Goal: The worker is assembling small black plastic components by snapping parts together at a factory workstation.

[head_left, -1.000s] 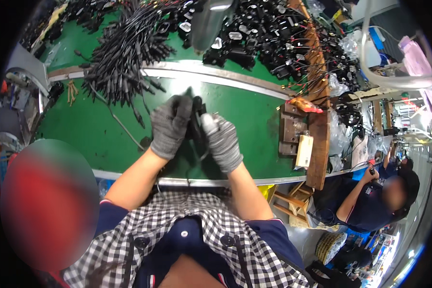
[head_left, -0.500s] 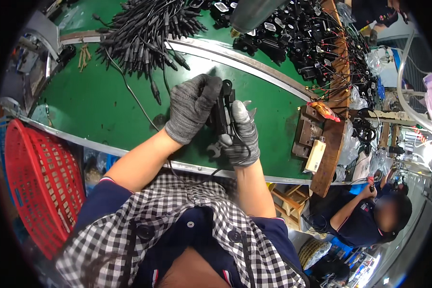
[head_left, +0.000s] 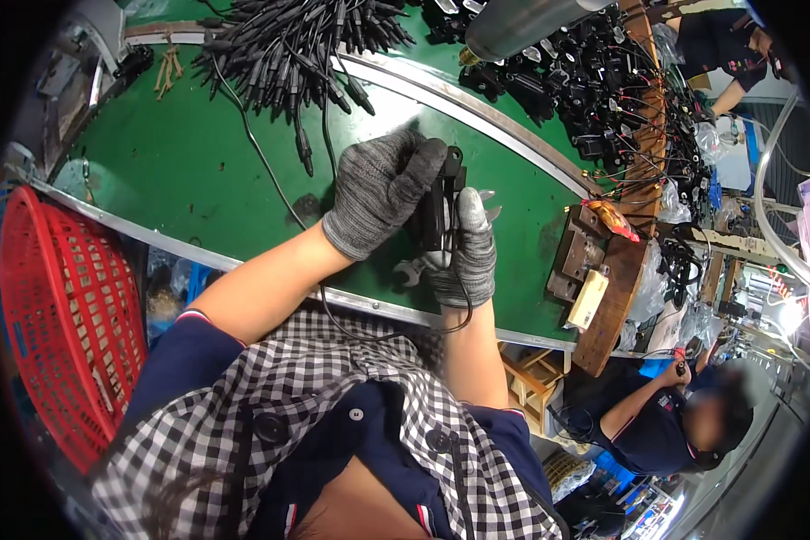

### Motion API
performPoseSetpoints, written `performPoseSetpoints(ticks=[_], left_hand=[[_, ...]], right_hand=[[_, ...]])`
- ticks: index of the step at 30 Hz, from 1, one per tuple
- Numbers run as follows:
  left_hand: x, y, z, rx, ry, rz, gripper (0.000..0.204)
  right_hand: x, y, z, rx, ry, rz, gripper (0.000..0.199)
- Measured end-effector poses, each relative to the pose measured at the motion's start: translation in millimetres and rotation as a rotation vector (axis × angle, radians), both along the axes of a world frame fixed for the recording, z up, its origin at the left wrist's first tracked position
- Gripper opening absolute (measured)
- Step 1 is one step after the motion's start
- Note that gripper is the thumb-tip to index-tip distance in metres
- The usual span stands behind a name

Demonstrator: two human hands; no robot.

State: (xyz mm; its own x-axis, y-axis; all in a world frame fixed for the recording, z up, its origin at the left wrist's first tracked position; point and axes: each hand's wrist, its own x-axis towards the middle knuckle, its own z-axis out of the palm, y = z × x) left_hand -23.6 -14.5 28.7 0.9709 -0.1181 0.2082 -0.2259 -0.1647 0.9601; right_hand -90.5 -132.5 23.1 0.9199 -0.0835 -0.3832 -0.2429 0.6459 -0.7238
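Observation:
In grey knit gloves, both my hands hold a long black plastic housing [head_left: 435, 216] upright over the green bench. My left hand [head_left: 378, 193] wraps its left side, thumb and fingers near the top end. Around the right side closes my right hand [head_left: 468, 256], its thumb pointing up along the housing. An open-end wrench [head_left: 411, 271] is also in my right hand; one jaw shows below the housing, and prongs stick out beyond the thumb. A thin black cable [head_left: 373, 338] loops below the bench edge and up to my right hand; its join with the housing is hidden.
A pile of black cables with connectors [head_left: 306, 54] lies at the back, beside many black housings [head_left: 549, 81]. A grey metal cylinder [head_left: 522, 27] hangs above them. At right sits a brown metal fixture [head_left: 571, 252]; at left, a red basket [head_left: 63, 315]. Co-workers are at right.
The view has shifted slightly, and my hands with the housing appear a little farther right. Both keep their hold. The cable's loop below the bench edge looks wider.

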Motion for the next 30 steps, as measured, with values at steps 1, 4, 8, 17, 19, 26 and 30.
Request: performPoseSetpoints(ticks=[1,4,8,17,19,26,30], left_hand=[[-1,-1,1,-0.05,0.024,-0.009,0.039],[1,2,5,-0.067,0.065,-0.024,0.038],[4,5,3,0.018,0.06,-0.022,0.039],[0,6,0,0.08,-0.041,-0.023,0.04],[1,7,1,0.088,-0.032,-0.033,0.04],[7,-4,1,0.035,-0.1,-0.022,0.035],[16,8,-25,0.156,-0.378,-0.062,0.023]], right_hand=[[0,3,2,0.119,0.061,-0.067,0.018],[4,5,8,0.354,0.183,-0.202,0.016],[8,-13,7,-1.215,-0.439,0.023,0.022],[-1,10,0,-0.277,0.01,-0.026,0.032],[2,14,2,-0.057,-0.026,-0.07,0.035],[3,-32,-9,-1.397,-0.619,0.237,0.026],[1,-21,31,-0.668,0.005,0.27,0.024]])
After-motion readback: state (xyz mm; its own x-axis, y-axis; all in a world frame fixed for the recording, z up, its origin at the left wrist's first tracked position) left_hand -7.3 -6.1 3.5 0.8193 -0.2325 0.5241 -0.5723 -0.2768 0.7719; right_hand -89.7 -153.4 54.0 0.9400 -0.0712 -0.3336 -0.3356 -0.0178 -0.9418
